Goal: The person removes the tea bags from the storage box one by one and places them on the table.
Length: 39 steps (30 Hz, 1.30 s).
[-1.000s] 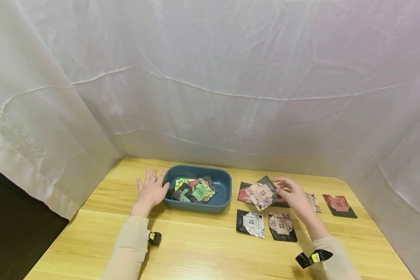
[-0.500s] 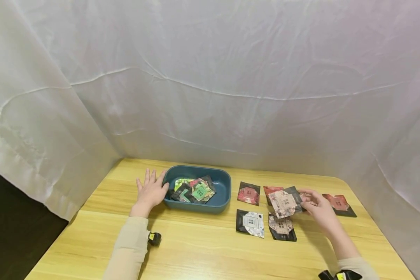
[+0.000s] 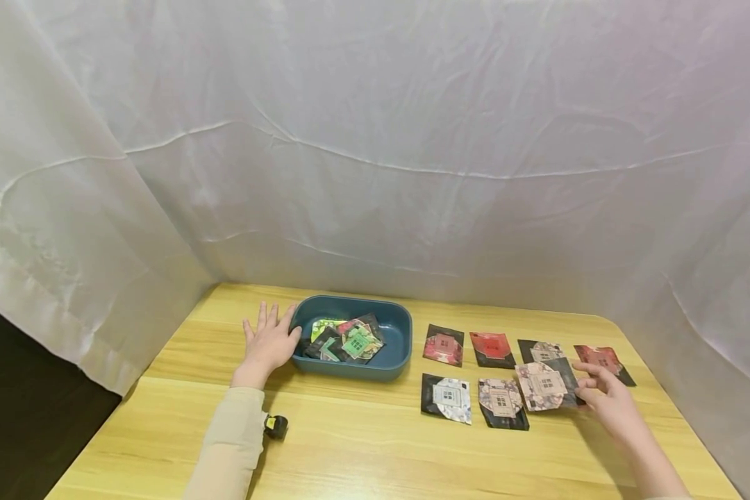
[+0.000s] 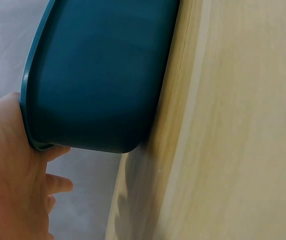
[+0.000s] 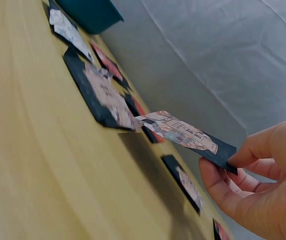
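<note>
My right hand [image 3: 606,399] pinches the dark end of a flat square sachet [image 3: 544,384] with a pale pink floral label. In the right wrist view the sachet [image 5: 182,134] is held above the table, thumb on top and fingers beneath, its shadow falling on the wood. In the head view it overlaps part of a black-and-floral sachet [image 3: 542,350] behind it. My left hand [image 3: 271,344] rests at the left end of a dark teal bin [image 3: 353,371], fingers spread and straight, the thumb side against its rim. Several green, black and red sachets [image 3: 361,342] lie inside the bin.
Other sachets lie flat in two rows right of the bin: a red one [image 3: 444,345], a brighter red one [image 3: 492,349], a dark red one [image 3: 605,364], a white-blue one [image 3: 446,398] and a brownish floral one [image 3: 503,403]. A pale curtain [image 3: 375,208] hangs behind the table.
My right hand has carried the pink floral sachet rightward and toward the front, from over the red sachet at the back row to right of the brownish one. The left hand has stayed put.
</note>
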Motion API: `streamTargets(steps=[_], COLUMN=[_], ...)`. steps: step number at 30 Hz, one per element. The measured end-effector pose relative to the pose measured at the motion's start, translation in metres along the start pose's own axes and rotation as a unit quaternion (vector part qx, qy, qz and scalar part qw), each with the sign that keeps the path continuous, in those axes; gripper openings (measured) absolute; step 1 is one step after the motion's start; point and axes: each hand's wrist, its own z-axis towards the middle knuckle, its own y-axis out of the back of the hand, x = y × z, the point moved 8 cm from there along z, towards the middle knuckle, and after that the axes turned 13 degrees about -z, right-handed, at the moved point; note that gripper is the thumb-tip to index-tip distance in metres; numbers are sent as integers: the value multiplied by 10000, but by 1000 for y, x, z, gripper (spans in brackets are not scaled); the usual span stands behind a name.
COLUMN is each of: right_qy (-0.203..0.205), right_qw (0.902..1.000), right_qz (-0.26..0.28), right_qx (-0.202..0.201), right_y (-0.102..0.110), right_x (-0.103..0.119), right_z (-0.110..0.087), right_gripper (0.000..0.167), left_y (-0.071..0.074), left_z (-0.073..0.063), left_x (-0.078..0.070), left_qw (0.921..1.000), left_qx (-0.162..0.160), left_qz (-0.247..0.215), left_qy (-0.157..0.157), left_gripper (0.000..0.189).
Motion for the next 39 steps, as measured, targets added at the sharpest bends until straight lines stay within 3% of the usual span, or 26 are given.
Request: streamTargets(steps=[7,11,29,39], right_qy=[-429,-527,-522,-384], right_qw=[9988,9979,9898,9877], right_qz=[132,-144,-1181,-1396], right_qx=[211,361,594,588], right_y=[2,2,8,15], right_x=[-21,-28,-42,-35], right_z=[-4,-5,-8,-7], right_gripper=[38,48,48,47], left_y=[1,2,0,1], left_z=[0,0,-2,-3], left_x=[-1,-1,0,-2], left_qw=[10000,10000,9999,10000], left_qx=[20,1,19,-15], left_qz=[-36,-54,-96,-44], left_qy=[13,12,-24,13], left_gripper=[60,60,60,60])
